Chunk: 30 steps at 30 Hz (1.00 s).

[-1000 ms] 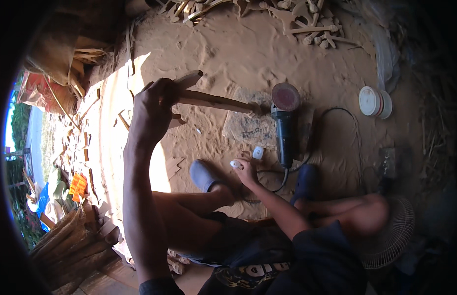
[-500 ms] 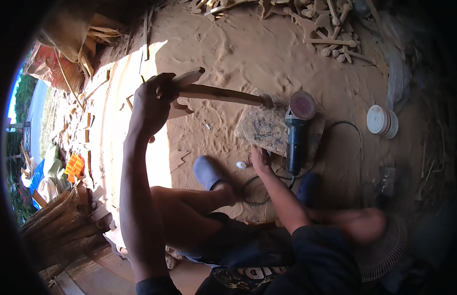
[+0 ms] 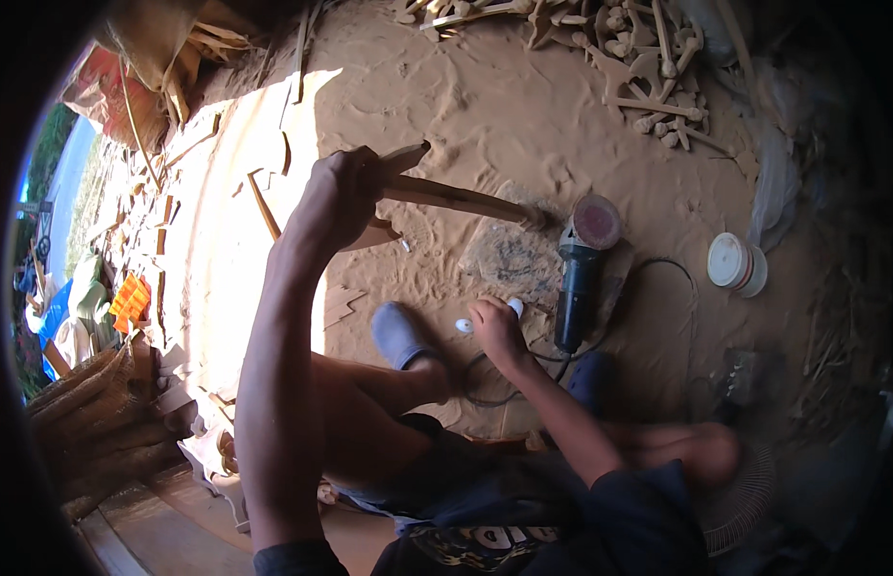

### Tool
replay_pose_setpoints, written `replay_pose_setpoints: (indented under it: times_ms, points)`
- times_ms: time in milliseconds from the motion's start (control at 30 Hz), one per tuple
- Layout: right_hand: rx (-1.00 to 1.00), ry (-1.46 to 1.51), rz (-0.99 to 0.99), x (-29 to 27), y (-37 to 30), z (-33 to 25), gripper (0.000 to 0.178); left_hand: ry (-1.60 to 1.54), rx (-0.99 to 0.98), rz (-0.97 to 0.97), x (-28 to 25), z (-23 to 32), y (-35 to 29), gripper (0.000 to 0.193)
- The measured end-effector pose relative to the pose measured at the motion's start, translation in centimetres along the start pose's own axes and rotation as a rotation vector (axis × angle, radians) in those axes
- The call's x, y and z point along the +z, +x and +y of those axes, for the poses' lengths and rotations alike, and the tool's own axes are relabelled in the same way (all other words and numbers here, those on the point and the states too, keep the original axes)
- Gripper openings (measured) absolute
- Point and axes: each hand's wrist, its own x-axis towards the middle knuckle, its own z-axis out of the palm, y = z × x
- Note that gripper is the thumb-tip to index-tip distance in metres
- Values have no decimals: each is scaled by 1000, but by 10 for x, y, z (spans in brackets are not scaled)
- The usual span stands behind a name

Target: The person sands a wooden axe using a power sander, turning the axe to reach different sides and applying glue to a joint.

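My left hand [image 3: 343,197] is raised and closed around a carved wooden piece [image 3: 456,198]. A long bar of it points right over a dusty stone block [image 3: 511,259]; a shorter pointed end juts above, and a notched part shows below the wrist. Low beside the stone, my right hand [image 3: 497,334] has its fingers curled together; what they grip is mostly hidden. One small white rounded thing [image 3: 515,307] shows against that hand, and another white bit [image 3: 464,325] lies just left of the fingers. An angle grinder [image 3: 576,283] with a reddish disc rests on the stone's right side.
A grinder cord [image 3: 694,288] loops over the dusty ground. Beyond it stands a white lidded tub [image 3: 736,263]. Many bone-shaped wooden pieces [image 3: 657,86] are heaped at the far right. Wood scraps [image 3: 264,204] lie in sunlight on the left. A blue-grey clog [image 3: 400,334] is on my foot.
My left hand has shifted a little right with the wooden piece. My right hand has drawn back from the stone's edge, and a second white thing now shows beside it.
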Motion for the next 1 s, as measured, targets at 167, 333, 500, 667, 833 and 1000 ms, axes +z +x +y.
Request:
replay_pose_setpoints:
  times_ms: [167,333,500,667,833,1000]
  points:
    - [-48,443,476,-132,57,-71,11,-14,-68,-87,1,24,10,19]
    - [-155,465,438,-179,110,-108,10,175,47,-103,5,10,11,50]
    - [-308,159,323,-187,126,-110,14,10,-9,-129,-3,32,6,62]
    - [-297,55,338,-186,132,-104,12,135,156,-76,3,24,7,62]
    - [-197,66,251,-189,129,-100,14,406,334,-11,3,33,2,63]
    - [-270,66,350,-193,125,-100,14,343,295,-26,4,33,-1,79]
